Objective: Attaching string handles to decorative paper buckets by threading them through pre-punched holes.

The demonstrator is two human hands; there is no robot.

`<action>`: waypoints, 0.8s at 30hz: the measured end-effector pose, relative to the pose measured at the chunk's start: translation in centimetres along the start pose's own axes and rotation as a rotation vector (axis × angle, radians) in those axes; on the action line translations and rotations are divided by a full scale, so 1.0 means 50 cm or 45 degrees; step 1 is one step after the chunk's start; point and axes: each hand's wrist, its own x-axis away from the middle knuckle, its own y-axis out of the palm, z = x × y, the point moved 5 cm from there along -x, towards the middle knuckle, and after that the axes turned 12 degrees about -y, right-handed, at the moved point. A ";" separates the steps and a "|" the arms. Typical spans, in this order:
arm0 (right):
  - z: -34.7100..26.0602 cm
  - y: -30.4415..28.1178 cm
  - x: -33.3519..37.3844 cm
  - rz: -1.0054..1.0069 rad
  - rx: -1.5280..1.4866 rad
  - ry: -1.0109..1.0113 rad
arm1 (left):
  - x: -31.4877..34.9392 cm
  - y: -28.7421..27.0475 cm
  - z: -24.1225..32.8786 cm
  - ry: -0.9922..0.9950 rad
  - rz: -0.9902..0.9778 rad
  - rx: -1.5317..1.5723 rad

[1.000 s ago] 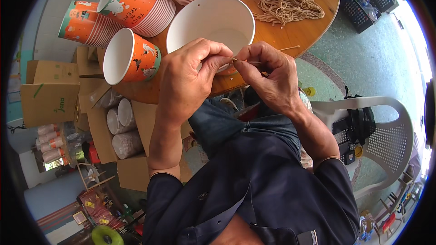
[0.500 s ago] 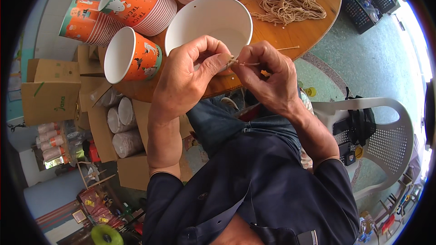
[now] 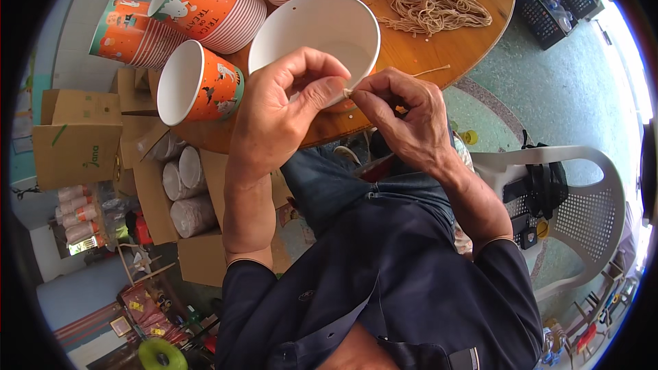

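A thin tan cord [image 3: 348, 93] is pinched between my two hands, bunched into a small knot at the fingertips. My left hand [image 3: 281, 106] is closed, thumb against forefinger, on the knot's left side. My right hand [image 3: 404, 109] pinches it from the right, close to the left fingertips. Beyond the right hand a loose cord end [image 3: 433, 70] sticks out over the wooden table. Just behind both hands lies a large white paper bucket [image 3: 312, 27], its open mouth toward me and a small hole near its rim. The hands hide part of its lower edge.
A heap of tan cords [image 3: 439, 0] lies on the round wooden table [image 3: 473, 48]. Orange printed buckets [image 3: 212, 14] are stacked at the far left, with a single orange bucket [image 3: 212, 85] nearer. Left of me stand cardboard boxes [image 3: 79, 140]; a plastic chair [image 3: 589, 212] is at right.
The cord has been drawn into a tighter knot between my fingertips. My right fingers have closed in on it, and the left hand has shifted slightly.
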 end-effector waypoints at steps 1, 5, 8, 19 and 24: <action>0.002 -0.001 0.001 0.001 0.010 0.029 | -0.001 -0.003 0.001 0.041 0.013 0.116; 0.018 -0.012 0.005 0.024 0.010 0.219 | -0.001 -0.014 0.003 0.155 0.052 0.296; 0.027 -0.022 0.000 0.065 0.031 0.204 | -0.001 -0.012 -0.003 0.126 0.060 0.263; 0.030 -0.031 0.002 0.095 -0.322 0.427 | 0.002 0.013 0.006 0.212 0.176 -0.352; -0.020 -0.024 -0.002 -0.048 -0.355 0.237 | 0.010 0.017 0.011 0.550 0.235 -0.383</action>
